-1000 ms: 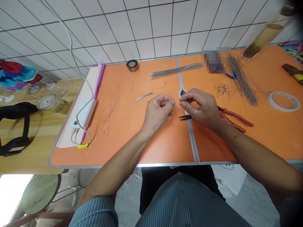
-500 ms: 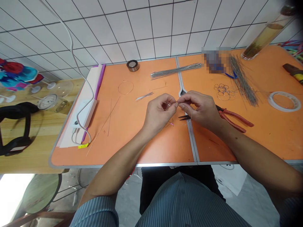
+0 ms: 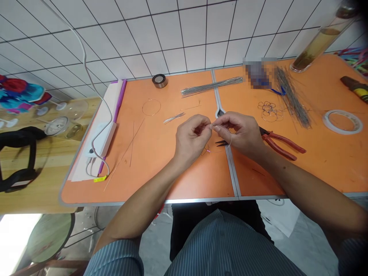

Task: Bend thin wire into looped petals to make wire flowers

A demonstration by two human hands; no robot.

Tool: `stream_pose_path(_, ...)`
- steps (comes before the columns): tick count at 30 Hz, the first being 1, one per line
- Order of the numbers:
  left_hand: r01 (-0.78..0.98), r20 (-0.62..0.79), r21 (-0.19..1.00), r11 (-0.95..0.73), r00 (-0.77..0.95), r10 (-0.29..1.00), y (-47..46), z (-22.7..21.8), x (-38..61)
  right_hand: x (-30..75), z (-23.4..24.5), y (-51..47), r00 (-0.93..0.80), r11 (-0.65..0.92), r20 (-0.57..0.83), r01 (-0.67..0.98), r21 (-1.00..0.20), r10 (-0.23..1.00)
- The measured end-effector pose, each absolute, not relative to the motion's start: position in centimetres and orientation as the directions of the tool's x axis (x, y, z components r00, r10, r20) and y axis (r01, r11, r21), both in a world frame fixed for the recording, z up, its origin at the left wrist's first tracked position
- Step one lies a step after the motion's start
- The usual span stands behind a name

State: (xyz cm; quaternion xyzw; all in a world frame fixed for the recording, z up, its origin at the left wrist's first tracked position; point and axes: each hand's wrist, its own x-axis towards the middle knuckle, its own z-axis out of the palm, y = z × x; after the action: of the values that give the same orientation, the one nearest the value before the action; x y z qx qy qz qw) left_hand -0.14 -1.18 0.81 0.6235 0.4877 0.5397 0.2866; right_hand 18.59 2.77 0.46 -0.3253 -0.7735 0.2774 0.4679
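Note:
My left hand (image 3: 192,135) and my right hand (image 3: 240,131) meet over the middle of the orange table, fingertips almost touching. Both pinch a thin wire (image 3: 230,138); a curved length of it hangs by my right thumb, and the part between the fingertips is mostly hidden. Below my right hand, the dark jaws of pliers (image 3: 222,143) rest on the table, the rest of the tool covered. Red-handled pliers (image 3: 283,145) lie just right of my right wrist. A small wire piece with a pink bit (image 3: 208,150) is under my left hand.
A bundle of straight wires (image 3: 211,86) lies near the wall, with another bundle (image 3: 293,97) to the right. Around are a wire ring (image 3: 151,107), flower-shaped wire (image 3: 268,110), tape rolls (image 3: 159,80) (image 3: 327,122), a power strip (image 3: 104,140) and a tall glass jar (image 3: 316,44).
My fingertips have shifted slightly and stay together on the wire. The loop that showed inside my left hand is now hidden. The whole view has moved a little.

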Motion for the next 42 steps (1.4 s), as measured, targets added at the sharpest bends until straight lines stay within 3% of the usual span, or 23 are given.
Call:
stream_pose_path(4,0.44,0.453,0.806,-0.396,-0.028,0.891,-1.3,1.1,-0.2,18.7,0.4,2.8,-0.36,0.657,0.559,0.266,-0.706,0.747)
stream_pose_path(10,0.682,0.587,0.563,-0.466,0.067,0.807,-1.2,0.9,-0.6,18.9,0.4,2.8,-0.416,0.779,0.658,0.345,-0.524,0.627)
stream_pose_path(16,0.725,0.618,0.509,-0.465,0.068,0.783,-1.2,0.4,-0.7,18.5,0.3,2.7,-0.398,0.82,0.722,0.361,-0.444,0.566)
stream_pose_path(19,0.719,0.612,0.542,-0.436,0.017,0.791,-1.4,0.5,-0.4,18.2,0.4,2.5,-0.377,0.812,0.727,0.377,-0.446,0.574)
stream_pose_path(25,0.537,0.493,0.76,-0.365,-0.111,0.863,-1.8,1.5,0.2,17.9,0.4,2.4,-0.352,0.832,0.769,0.386,-0.399,0.533)
stream_pose_path(30,0.173,0.28,0.952,-0.253,-0.155,0.948,-1.6,1.7,0.0,17.7,0.0,2.5,-0.363,0.855,0.801,0.405,-0.324,0.476)
stream_pose_path(34,-0.051,0.142,0.987,-0.151,-0.144,0.979,-0.9,1.3,-0.2,17.4,-0.8,2.6,-0.376,0.865,0.835,0.456,-0.21,0.401)
stream_pose_path(38,-0.151,0.05,0.986,-0.068,-0.125,0.991,-0.4,0.9,-0.5,17.3,-1.2,2.6,-0.407,0.877,0.845,0.459,-0.139,0.347)
stream_pose_path(42,-0.171,0.022,0.985,-0.034,-0.07,0.997,-0.2,1.1,-0.8,17.5,-0.5,2.5,-0.355,0.856,0.814,0.418,-0.302,0.46)
